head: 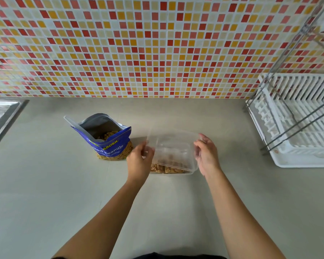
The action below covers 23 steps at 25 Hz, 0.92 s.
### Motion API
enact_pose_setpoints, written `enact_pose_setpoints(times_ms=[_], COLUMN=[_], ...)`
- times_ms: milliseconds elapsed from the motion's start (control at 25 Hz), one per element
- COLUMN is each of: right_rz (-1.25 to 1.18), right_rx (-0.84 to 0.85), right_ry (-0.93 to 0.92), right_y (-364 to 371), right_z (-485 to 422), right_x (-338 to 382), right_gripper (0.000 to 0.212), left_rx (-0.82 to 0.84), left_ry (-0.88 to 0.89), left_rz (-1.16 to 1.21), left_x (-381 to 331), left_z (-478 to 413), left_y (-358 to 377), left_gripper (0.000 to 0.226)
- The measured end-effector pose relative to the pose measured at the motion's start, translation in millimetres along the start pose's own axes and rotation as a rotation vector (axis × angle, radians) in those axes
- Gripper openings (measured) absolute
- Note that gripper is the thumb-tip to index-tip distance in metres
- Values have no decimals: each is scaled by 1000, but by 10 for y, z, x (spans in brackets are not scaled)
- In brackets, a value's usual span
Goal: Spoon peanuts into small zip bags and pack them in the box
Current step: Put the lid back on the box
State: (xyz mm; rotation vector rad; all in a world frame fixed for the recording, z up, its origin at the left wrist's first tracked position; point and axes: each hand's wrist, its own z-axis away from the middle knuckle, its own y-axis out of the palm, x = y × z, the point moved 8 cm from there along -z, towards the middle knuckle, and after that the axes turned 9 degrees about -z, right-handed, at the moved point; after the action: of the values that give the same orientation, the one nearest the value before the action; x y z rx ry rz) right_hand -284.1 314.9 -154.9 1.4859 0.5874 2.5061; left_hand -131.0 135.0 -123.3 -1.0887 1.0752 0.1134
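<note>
Both hands were on it. The clear box (173, 171) sat on the grey desk (45, 184), right in the middle, and a see-through lid (173, 144) hung over it at a tilt, with its near edge low by the box's near rim and its far edge lifted. The left hand (139, 161) was at the lid's left edge, fingers curled round it. The right hand (207, 156) had the right edge, thumb and fingers closed on the plastic. Both hands were clamped on the lid, one on either side of the box.

Peanuts (166, 169) showed pale brown through the box's front wall, heaped low inside. Whether they lay in small bags could not be told through the plastic.

Just left of the box stood the blue peanut bag (108, 144), upright, its top pulled wide open, with nuts visible inside and through the clear strip at its foot. The bag was near the left hand but not touching it.

Well to the right of the box, a white dish rack (297, 128) with a metal frame stood against the wall. Far to the left of the box was the steel edge of a sink (0, 116). Behind the box rose a wall of small red, orange and cream tiles (138, 43).
</note>
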Motion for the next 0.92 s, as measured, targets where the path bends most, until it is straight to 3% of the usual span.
enact_pose_setpoints(times_ms=[120, 360, 560, 920], right_rz=[-23, 621, 942, 934], right_rx=[26, -52, -27, 52], right_ry=[1, -205, -330, -320], right_y=[69, -12, -39, -119], right_z=[-4, 2, -3, 61], right_x=[20, -65, -163, -224], right_gripper=[41, 36, 40, 41], left_rx=[-46, -71, -35, -18], left_ry=[-110, -191, -177, -192], left_rz=[-25, -21, -47, -59], left_x=[226, 310, 379, 402], left_z=[-8, 129, 135, 159], left_y=[-15, 37, 134, 127], left_gripper=[23, 32, 32, 32])
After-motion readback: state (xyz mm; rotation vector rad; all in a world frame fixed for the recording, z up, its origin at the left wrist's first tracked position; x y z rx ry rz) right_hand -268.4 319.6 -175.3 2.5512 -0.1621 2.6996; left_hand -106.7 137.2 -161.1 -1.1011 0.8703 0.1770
